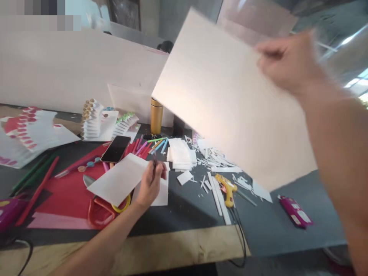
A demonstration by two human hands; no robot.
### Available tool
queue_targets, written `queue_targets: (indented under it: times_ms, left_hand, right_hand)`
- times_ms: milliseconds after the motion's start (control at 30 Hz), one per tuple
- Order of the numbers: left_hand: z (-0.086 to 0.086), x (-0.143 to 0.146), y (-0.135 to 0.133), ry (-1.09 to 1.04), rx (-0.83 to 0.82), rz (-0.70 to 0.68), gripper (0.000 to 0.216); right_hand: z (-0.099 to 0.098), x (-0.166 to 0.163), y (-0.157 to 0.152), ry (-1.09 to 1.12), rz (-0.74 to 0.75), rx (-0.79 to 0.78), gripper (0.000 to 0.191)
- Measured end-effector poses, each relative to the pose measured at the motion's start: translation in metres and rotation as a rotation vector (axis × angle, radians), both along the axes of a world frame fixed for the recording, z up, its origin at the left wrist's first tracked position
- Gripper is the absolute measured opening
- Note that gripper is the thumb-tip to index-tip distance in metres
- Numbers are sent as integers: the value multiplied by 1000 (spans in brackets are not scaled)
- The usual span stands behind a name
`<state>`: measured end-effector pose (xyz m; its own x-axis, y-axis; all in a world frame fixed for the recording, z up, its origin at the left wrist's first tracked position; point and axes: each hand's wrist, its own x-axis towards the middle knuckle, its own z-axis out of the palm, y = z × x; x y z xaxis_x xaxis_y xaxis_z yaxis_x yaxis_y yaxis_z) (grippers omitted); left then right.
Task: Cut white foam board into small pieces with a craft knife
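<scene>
My right hand [291,63], raised at the upper right and blurred by motion, pinches the top edge of a large white board sheet [230,103]. That sheet hangs tilted over the table's right side and hides what is behind it. My left hand [151,184] is closed low over the table, with a thin dark pen-like stick [155,159] poking up from its fingers. Beside it a smaller white card [119,178] lies over the red-handled scissors [99,214]. Another white sheet [162,191] lies flat under the left hand.
A yellow glue gun [227,188] rests among white strips and scraps, its cord hanging over the wooden front edge [172,245]. Left are a phone [116,148], red paper [69,191] and coloured sticks. Behind stand a gold bottle [156,117] and folded paper pieces [92,120]. A magenta packet [294,211] lies right.
</scene>
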<state>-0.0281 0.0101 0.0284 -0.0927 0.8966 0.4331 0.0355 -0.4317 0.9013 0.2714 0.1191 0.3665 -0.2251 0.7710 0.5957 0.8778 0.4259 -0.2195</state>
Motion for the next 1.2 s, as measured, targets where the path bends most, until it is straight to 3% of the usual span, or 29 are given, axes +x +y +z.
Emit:
queue_targets:
  times_ms: [33, 133, 233, 300, 400, 600, 800, 933, 1100, 1200]
  left_hand:
    - [6, -2, 1, -75, -14, 65, 32]
    - [16, -12, 4, -247, -96, 229, 34]
    - [13, -28, -1, -170, -232, 364, 38]
    - [9, -38, -10, -62, -306, 359, 41]
    - [8, -45, -28, 73, -386, 243, 44]
    - [8, -41, -56, 371, -467, 126, 37]
    - [-14, -44, -74, 510, -456, 73, 32]
    - [-20, -52, -85, 521, -501, -18, 33]
    - [-16, -54, -89, 548, -487, -43, 36]
    - [-18, -50, -90, 532, -563, -102, 37]
  right_hand:
    - [-19, -5, -9, -22, -75, 6, 51]
    - [-77, -5, -21, -52, -75, -320, 37]
    - [-129, 7, -27, -60, 35, -625, 40]
    - [-157, 12, -34, -79, 108, -717, 43]
    - [-187, 17, -47, -79, 171, -807, 44]
    - [-233, 19, -61, -23, 262, -994, 47]
    - [-255, 1, -68, -71, 304, -1126, 47]
    - [-265, -8, -90, -138, 249, -1040, 41]
    - [-294, -6, -121, -92, 184, -932, 36]
    - [-311, 1, -131, -33, 171, -923, 35]
